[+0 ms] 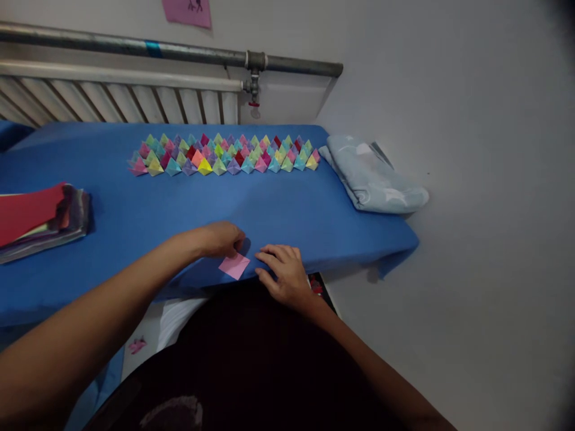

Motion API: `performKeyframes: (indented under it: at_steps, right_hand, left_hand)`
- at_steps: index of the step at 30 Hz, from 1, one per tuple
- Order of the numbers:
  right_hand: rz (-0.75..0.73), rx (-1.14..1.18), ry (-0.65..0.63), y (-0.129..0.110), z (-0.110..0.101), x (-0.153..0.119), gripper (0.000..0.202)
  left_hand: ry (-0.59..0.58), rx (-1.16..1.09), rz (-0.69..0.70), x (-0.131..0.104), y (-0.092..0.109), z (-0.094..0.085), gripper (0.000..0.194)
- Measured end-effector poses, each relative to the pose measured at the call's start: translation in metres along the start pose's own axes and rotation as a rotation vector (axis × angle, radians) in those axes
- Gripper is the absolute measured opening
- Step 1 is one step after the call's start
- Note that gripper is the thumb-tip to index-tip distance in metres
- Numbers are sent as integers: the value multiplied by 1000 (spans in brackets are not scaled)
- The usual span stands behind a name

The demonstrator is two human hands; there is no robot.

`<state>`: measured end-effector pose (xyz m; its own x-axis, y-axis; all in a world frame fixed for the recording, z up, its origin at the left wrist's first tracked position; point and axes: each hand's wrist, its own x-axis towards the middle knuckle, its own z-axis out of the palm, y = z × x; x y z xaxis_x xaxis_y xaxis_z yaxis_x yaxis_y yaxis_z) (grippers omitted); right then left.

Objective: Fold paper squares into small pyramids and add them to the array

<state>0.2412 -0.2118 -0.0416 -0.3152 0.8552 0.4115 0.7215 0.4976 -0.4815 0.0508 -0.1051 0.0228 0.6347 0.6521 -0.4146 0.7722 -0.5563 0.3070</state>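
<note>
A small pink square of paper [234, 266], with a crease near its right corner, lies flat on the blue-covered surface close to the front edge. My left hand [221, 239] is closed, its fingers curled down onto the paper's upper corner; the exact grip is partly hidden. Just right of the paper, my right hand [286, 274] rests with fingers bent but apart and nothing in them. Farther back stand several rows of folded paper pieces [233, 166], small and pointed, in pink, green, blue, purple, yellow and red.
On the left lies a stack of coloured paper [31, 215] with a plastic sleeve. A folded pale blue cloth [375, 179] sits at the right end of the blue sheet [179, 203]. Behind are a radiator [121, 99], a metal pipe [197, 54] and the wall [471, 179].
</note>
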Motion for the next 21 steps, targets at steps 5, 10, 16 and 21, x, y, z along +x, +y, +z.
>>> performKeyframes:
  at_steps: [5, 10, 16, 21]
  right_hand:
    - [4, 2, 13, 0, 1, 0, 24]
    - [35, 53, 23, 1, 0, 1, 23]
    - [168, 236, 79, -4, -7, 9, 21]
    - [319, 442, 37, -14, -7, 18, 36]
  left_hand:
    - [46, -20, 4, -11, -4, 2, 5]
    - [87, -288, -35, -33, -18, 8, 8]
    - [261, -794, -2, -50, -33, 30, 19]
    - [491, -978, 72, -57, -12, 39, 19]
